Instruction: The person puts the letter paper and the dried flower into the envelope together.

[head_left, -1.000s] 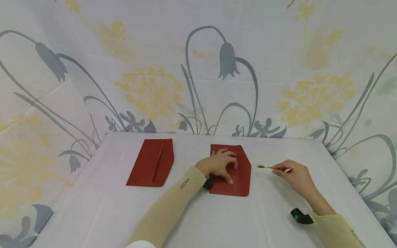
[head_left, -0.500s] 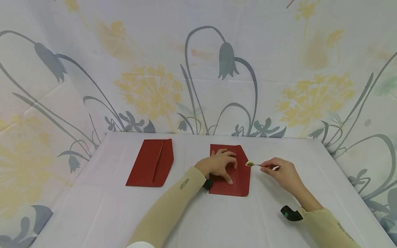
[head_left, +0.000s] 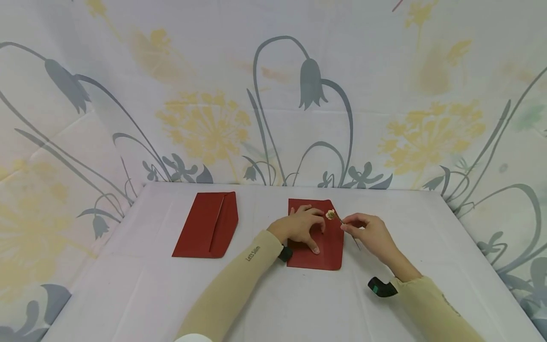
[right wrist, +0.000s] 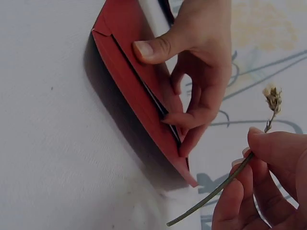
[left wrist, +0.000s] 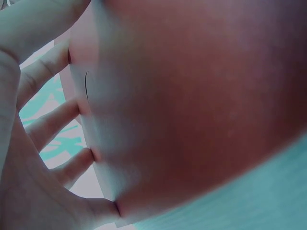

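A red envelope [head_left: 332,251] lies at the table's centre, its flap side to the right. My left hand [head_left: 304,229] rests on it with spread, slightly bent fingers. In the left wrist view the fingertips [left wrist: 86,155] touch the blurred red paper. The right wrist view shows a dark slit across the envelope [right wrist: 130,86], beside the left fingers. My right hand [head_left: 371,235] pinches a small dried flower [right wrist: 272,98] by its green stem, between thumb and fingers. The pale bloom is over the envelope's upper right edge; I cannot tell whether it touches.
Another red envelope [head_left: 198,225] lies to the left, its flap side also facing right. A white cloth covers the table [head_left: 141,294]. Behind it hangs a flower-printed backdrop [head_left: 376,61]. Black wrist devices [head_left: 382,287] sit by both sleeves.
My right hand has moved left with the dried flower, from beside the envelope to its right edge. The bloom has turned upward, the stem now slanting. The left hand has stayed in place.
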`<state>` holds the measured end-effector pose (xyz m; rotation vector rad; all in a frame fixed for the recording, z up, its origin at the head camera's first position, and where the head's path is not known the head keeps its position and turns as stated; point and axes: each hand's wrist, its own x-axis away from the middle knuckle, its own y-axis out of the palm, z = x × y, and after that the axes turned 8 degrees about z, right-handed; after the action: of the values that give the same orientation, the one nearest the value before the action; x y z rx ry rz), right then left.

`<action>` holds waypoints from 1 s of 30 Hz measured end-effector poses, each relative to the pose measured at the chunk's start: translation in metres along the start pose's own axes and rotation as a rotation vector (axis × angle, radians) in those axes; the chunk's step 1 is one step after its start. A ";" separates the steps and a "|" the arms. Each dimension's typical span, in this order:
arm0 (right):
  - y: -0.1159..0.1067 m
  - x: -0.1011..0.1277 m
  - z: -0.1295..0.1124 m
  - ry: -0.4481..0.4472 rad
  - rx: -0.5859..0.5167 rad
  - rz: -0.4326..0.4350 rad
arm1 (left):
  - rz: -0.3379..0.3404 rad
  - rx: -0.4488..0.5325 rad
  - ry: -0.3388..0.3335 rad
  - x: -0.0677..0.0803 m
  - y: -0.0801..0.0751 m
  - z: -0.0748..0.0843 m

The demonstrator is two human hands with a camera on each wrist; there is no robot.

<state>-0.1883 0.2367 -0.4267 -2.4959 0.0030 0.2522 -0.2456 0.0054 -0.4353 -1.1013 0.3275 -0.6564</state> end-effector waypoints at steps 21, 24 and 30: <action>0.052 -0.011 -0.012 0.312 -0.432 0.082 | 0.008 -0.018 0.000 -0.001 0.002 0.000; 0.057 -0.011 -0.013 0.323 -0.430 0.093 | 0.005 -0.033 -0.004 -0.001 0.001 0.000; 0.064 -0.012 -0.011 0.337 -0.461 0.090 | 0.002 -0.043 -0.010 -0.001 0.001 -0.001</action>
<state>-0.2025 0.1784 -0.4535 -2.9719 0.2189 -0.1541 -0.2465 0.0061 -0.4368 -1.1453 0.3355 -0.6446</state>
